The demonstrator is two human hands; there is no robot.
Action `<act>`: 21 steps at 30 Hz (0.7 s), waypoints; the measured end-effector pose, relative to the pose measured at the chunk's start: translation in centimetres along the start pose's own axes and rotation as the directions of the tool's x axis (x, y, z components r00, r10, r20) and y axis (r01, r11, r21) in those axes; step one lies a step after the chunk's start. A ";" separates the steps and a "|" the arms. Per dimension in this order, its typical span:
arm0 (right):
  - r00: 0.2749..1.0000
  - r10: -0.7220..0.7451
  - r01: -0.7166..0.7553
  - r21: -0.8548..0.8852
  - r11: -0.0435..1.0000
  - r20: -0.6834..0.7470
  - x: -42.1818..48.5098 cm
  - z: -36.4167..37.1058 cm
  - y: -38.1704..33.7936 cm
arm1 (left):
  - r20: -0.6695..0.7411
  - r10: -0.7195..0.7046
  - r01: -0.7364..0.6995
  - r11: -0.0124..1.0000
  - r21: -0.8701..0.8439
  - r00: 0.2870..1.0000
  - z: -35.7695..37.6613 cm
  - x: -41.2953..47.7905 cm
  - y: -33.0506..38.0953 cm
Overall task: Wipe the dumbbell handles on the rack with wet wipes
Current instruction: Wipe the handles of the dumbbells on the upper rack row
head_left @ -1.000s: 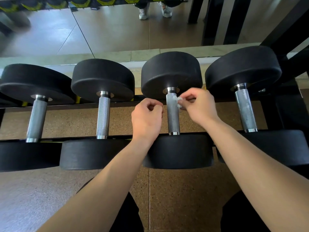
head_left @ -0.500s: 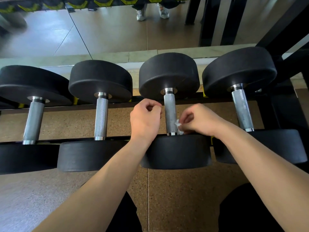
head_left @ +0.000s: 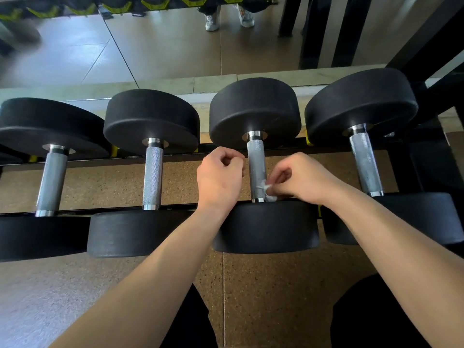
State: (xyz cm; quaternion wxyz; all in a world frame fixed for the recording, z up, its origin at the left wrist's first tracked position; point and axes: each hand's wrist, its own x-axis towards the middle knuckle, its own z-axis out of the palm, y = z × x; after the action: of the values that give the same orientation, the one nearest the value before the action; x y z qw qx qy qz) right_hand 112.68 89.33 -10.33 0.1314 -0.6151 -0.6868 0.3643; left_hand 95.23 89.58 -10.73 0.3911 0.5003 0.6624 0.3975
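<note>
Wiping third handle point(head_left: 256, 169) at 12 o'clock | right hand point(head_left: 301, 178) is pinching wet wipe point(head_left: 266, 189) against its near end, fingers closed | left hand point(head_left: 221, 177) is idling at 9 o'clock, curled, apparently empty | progress: I am judging one handle underway; others' state unclear.

Your right hand point(head_left: 303, 179) is hiding most of the wet wipe point(head_left: 267, 190); only a scrap is showing. At the rack's left edge, the frame is cutting off the leftmost dumbbell point(head_left: 50, 177).
</note>
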 end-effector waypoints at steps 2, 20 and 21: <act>0.999 -0.039 0.038 -0.030 0.999 -0.037 0.5 -0.4 -0.3 | -0.006 -0.002 0.002 1.000 -0.004 1.000 0.0 -0.1 0.0; 0.972 -0.182 0.154 -0.180 0.972 -0.150 1.7 0.0 -1.6 | -0.022 0.006 -0.006 1.000 -0.018 1.000 -0.1 -0.2 -0.1; 0.956 -0.184 0.150 -0.158 0.976 -0.227 2.1 0.1 -1.7 | -0.020 0.005 -0.005 1.000 -0.019 1.000 -0.1 -0.1 -0.1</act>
State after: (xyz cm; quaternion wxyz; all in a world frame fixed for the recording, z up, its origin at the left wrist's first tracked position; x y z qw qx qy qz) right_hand 110.88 91.34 -9.83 0.2006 -0.6020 -0.7391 0.2260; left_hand 95.09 89.40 -10.79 0.3882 0.4943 0.6611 0.4097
